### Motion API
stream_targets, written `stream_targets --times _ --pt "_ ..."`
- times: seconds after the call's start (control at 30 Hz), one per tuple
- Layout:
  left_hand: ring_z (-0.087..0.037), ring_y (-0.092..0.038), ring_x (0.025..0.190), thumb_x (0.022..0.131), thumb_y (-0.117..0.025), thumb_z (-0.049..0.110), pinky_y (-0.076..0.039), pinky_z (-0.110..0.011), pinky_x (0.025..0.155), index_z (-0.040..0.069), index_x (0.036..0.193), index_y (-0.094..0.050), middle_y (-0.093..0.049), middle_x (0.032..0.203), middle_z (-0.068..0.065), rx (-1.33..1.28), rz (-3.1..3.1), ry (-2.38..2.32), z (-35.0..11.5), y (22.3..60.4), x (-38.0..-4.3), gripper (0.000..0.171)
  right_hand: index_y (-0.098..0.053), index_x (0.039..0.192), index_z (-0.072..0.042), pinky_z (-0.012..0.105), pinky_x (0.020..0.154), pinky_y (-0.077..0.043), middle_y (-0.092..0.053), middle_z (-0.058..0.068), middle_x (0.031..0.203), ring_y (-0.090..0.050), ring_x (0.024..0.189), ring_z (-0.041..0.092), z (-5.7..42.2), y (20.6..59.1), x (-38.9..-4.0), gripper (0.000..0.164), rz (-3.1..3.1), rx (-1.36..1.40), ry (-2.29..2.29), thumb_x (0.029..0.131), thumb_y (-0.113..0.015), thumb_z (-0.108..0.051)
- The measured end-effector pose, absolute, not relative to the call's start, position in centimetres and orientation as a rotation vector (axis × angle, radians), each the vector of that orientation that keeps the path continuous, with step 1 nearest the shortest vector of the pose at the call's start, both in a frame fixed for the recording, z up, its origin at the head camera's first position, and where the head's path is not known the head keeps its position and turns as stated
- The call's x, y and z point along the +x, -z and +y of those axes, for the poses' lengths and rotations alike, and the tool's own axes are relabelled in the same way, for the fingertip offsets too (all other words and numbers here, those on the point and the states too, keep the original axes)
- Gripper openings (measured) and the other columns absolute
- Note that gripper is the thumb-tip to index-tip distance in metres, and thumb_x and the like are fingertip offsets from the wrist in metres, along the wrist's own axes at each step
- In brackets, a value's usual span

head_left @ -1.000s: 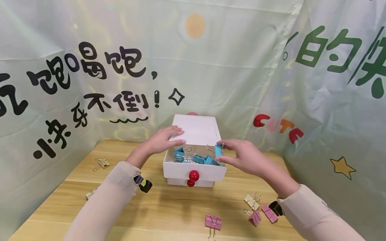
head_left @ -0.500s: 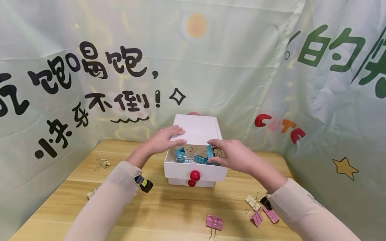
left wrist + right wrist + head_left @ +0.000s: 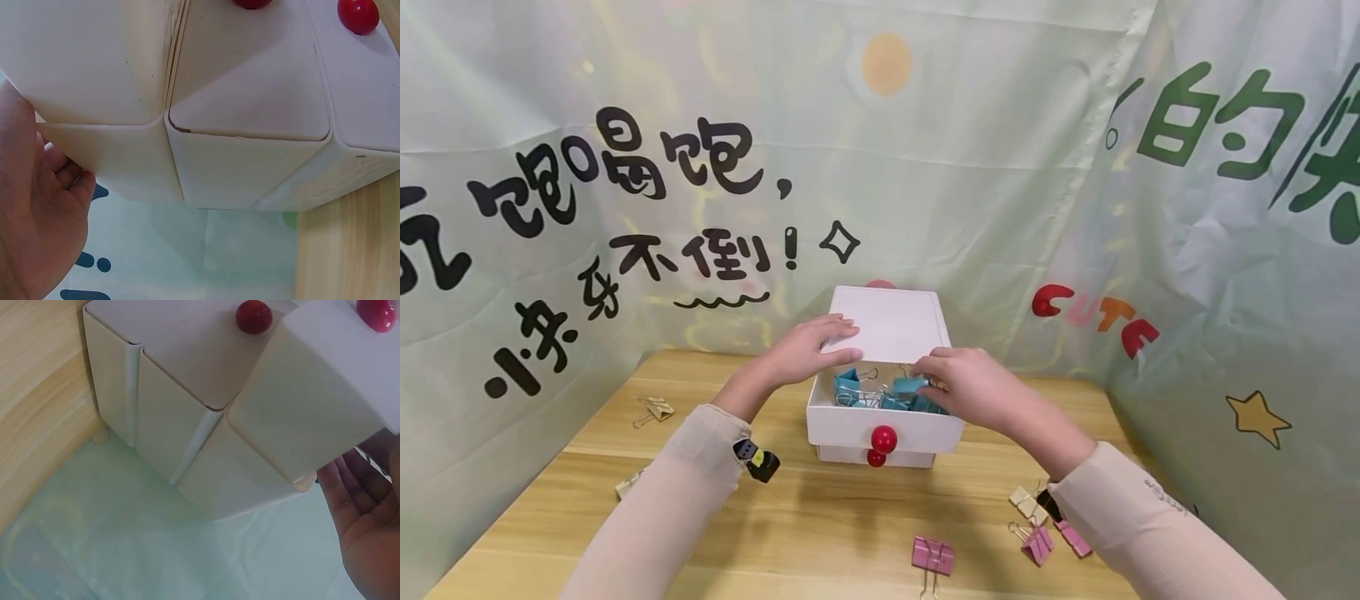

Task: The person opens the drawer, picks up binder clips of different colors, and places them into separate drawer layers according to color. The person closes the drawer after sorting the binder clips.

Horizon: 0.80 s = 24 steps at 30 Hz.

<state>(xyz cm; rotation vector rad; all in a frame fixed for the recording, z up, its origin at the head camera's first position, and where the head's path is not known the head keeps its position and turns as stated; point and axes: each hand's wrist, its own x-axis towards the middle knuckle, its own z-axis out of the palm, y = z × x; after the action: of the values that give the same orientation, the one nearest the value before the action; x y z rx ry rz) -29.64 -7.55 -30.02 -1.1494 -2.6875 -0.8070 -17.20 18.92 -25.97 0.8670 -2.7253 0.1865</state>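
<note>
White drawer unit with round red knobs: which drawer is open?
The top white drawer: it alone juts forward, with blue wire-handled binder clips inside. The middle white drawer and bottom white drawer are both pushed in.

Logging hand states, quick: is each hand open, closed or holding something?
Left hand: open, resting on the white drawer box.
Right hand: fingers at a blue clip; grip cannot be told.
</note>
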Motion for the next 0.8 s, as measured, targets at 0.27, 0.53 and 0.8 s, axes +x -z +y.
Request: stream_targets --times 0.27,0.53,0.8 --pt "-0.026 -0.029 0.143 0.092 -0.056 0.058 -0.023 -0.05 0.115 0.013 0.14 -0.055 -0.043 0.15 -0.006 -1.146 -2.703 0.817 -7.3 30.3 -29.5 0.066 -0.076 0.107 -0.01 0.033 0.074 -0.058 -0.073 0.0 0.096 -0.066 0.077 0.012 18.6 26.4 -17.4 0.022 -2.781 0.839 -0.176 0.09 -0.072 -0.024" --pt "-0.025 -0.028 0.144 0.093 -0.057 0.057 -0.022 -0.05 0.116 0.013 0.141 -0.055 -0.042 0.151 -0.006 -1.138 -2.704 0.834 -7.4 30.2 -29.5 0.065 -0.074 0.102 -0.011 0.029 0.069 -0.057 -0.071 -0.003 0.09 -0.066 0.077 0.011 18.3 26.1 -15.7 0.017 -2.591 0.905 -0.226 0.09 -0.072 -0.025" --pt "-0.024 -0.028 0.144 0.093 -0.056 0.058 -0.022 -0.047 0.116 0.012 0.141 -0.055 -0.044 0.15 -0.005 -1.14 -2.71 0.8 -7.6 29.9 -29.7 0.066 -0.073 0.099 -0.018 0.021 0.064 -0.054 -0.067 -0.011 0.086 -0.058 0.072 0.001 18.4 26.1 -13.6 0.01 -2.569 0.868 -0.396 0.091 -0.071 -0.024"
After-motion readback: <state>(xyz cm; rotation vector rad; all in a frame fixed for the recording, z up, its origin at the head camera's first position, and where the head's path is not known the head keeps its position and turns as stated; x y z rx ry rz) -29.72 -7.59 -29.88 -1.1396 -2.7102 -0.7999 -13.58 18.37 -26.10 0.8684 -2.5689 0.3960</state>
